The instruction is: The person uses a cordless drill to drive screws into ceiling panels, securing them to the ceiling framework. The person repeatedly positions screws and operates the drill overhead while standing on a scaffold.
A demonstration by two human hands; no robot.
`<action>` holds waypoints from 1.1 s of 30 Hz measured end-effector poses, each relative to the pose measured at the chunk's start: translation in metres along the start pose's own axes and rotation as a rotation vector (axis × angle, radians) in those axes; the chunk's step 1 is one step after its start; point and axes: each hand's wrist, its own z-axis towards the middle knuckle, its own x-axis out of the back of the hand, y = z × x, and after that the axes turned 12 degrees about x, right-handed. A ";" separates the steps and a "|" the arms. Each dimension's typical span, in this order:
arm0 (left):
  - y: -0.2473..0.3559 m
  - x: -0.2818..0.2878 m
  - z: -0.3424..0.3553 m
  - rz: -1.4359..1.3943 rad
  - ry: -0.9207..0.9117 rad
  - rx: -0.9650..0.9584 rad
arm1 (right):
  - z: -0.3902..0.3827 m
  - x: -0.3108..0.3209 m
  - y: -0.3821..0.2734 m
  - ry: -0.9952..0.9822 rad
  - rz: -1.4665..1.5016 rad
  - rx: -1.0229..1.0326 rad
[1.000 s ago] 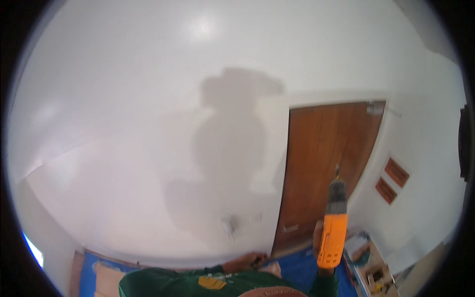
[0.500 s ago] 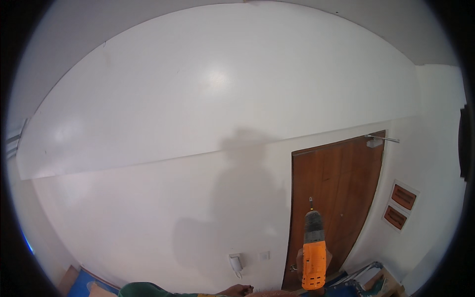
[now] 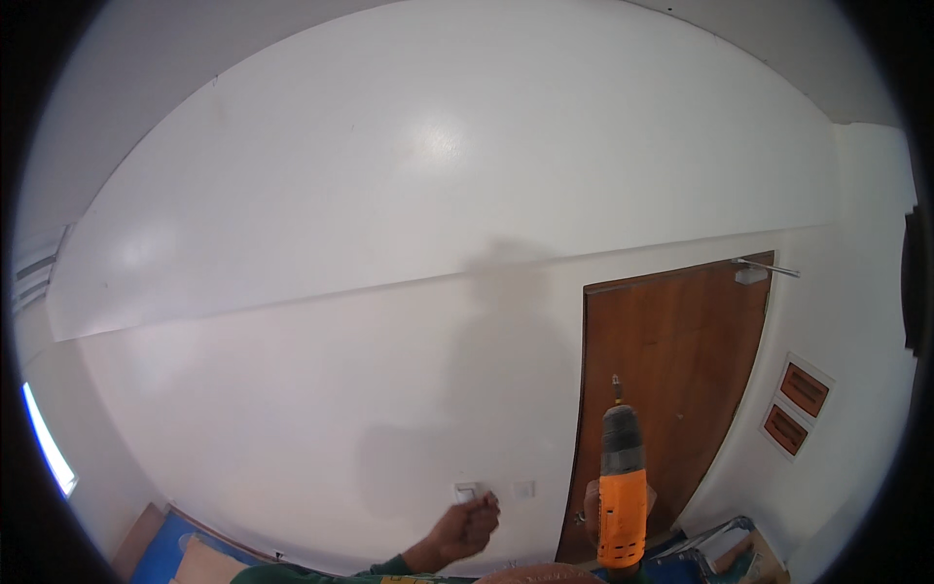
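An orange and black cordless drill (image 3: 623, 506) points up and away from me, a bit tip its thin front end. My right hand (image 3: 592, 498) is wrapped round its grip, mostly hidden behind the orange body. Left of the drill, my left hand (image 3: 465, 529) is raised with its fingers closed in a pinch. Whatever those fingertips hold, if anything, is too small to make out. Behind that hand, a white wall intercom handset (image 3: 466, 490) is partly covered from sight.
A brown wooden door (image 3: 671, 350) with a closer arm (image 3: 773, 267) stands ahead right. Two brown-covered wall panels (image 3: 804, 389) are beyond it. A white switch plate (image 3: 523, 489) is on the wall. Cluttered items (image 3: 725, 550) lie lower right; a blue surface (image 3: 161, 563) lies lower left.
My left hand has risen from the lower edge, now in front of the intercom. The view has shifted slightly, and the drill stays in my right hand, its bit tip a little higher.
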 end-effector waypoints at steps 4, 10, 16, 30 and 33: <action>0.090 -0.069 -0.029 -0.095 -0.448 -0.147 | 0.020 -0.005 -0.001 -0.039 0.056 0.079; 0.149 -0.285 -0.081 0.616 -0.331 -0.728 | 0.093 -0.007 -0.046 -0.129 -0.077 0.396; 0.162 -0.313 -0.091 0.651 -0.243 -0.888 | 0.154 -0.041 -0.100 -0.217 -0.196 0.713; 0.172 -0.314 -0.087 0.680 -0.102 -0.970 | 0.176 -0.086 -0.079 -0.217 -0.270 0.718; 0.170 -0.321 -0.085 0.636 -0.151 -0.990 | 0.181 -0.088 -0.083 -0.163 -0.358 0.788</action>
